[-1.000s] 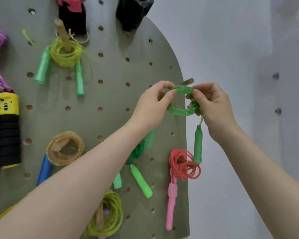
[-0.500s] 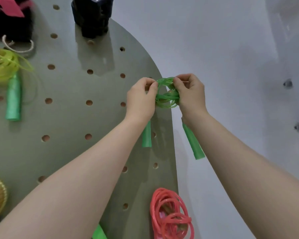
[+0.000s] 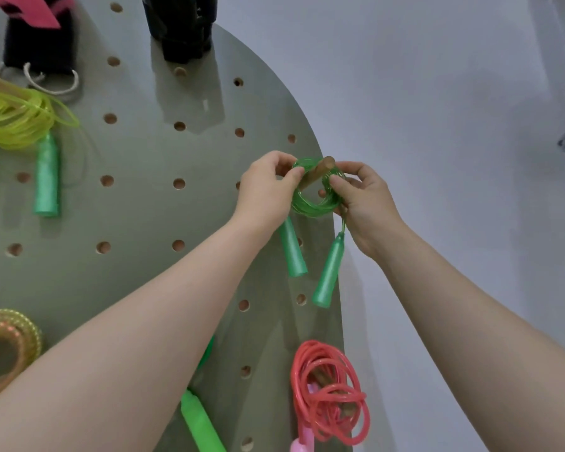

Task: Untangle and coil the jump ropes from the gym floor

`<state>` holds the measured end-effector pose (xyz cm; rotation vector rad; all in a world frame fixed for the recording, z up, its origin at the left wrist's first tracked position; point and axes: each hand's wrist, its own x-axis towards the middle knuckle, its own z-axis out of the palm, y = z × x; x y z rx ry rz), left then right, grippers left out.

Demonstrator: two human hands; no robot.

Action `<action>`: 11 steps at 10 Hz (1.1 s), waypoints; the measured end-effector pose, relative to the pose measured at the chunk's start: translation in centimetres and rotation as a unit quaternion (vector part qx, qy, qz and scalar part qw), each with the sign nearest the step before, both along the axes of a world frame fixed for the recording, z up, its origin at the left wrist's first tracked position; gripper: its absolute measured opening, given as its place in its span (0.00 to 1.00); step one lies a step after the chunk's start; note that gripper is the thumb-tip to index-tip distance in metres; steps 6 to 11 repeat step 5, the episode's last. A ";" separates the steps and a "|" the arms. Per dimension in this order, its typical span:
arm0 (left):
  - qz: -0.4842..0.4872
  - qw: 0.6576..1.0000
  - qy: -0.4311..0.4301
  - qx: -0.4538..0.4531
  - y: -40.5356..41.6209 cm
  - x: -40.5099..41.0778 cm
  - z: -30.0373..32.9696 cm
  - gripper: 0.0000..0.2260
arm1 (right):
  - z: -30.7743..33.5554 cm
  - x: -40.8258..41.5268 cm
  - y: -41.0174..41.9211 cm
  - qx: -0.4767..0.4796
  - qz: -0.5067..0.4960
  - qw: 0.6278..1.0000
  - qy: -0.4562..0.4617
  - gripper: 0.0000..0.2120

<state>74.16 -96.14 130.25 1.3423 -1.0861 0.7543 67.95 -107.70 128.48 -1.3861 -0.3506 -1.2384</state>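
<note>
A coiled green jump rope hangs around a wooden peg near the right edge of the grey pegboard. My left hand pinches the coil's left side. My right hand pinches its right side. Its two green handles dangle below the coil, one partly behind my left wrist.
Other coiled ropes hang on the board: a yellow-green one at upper left, an orange-yellow one at lower left, a red one with a pink handle at the bottom. Black items hang at the top. White wall lies to the right.
The green coil now sits over the wooden peg and has opened into a rounder loop. Both handles hang lower and straighter. The view has shifted slightly.
</note>
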 end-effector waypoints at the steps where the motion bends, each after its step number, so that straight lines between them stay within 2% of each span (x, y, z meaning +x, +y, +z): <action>1: 0.088 0.996 -0.009 0.033 -0.4 0.6 0.2 0.07 | 0.8 1.4 -0.3 -0.105 -0.283 0.953 0.034 0.06; 2: 0.340 0.925 -0.096 0.137 -0.9 0.8 0.1 0.14 | -0.3 3.3 -0.6 -0.296 -0.529 0.787 0.111 0.14; 3: 0.448 0.850 -0.139 0.240 -0.9 1.1 -0.9 0.25 | -2.1 4.2 -0.2 -0.350 -0.487 0.775 0.198 0.27; 4: 0.371 0.878 -0.125 0.275 0.3 1.3 -1.9 0.29 | -2.5 3.4 0.3 -0.311 -0.427 0.826 0.196 0.31; 5: 0.219 0.940 -0.035 0.260 2.9 -0.3 -2.4 0.32 | -2.6 1.2 1.9 -0.276 -0.450 0.836 0.150 0.29; 11: 0.219 0.940 -0.035 0.260 2.9 -0.3 -2.4 0.32 | -2.6 1.2 1.9 -0.276 -0.450 0.836 0.150 0.29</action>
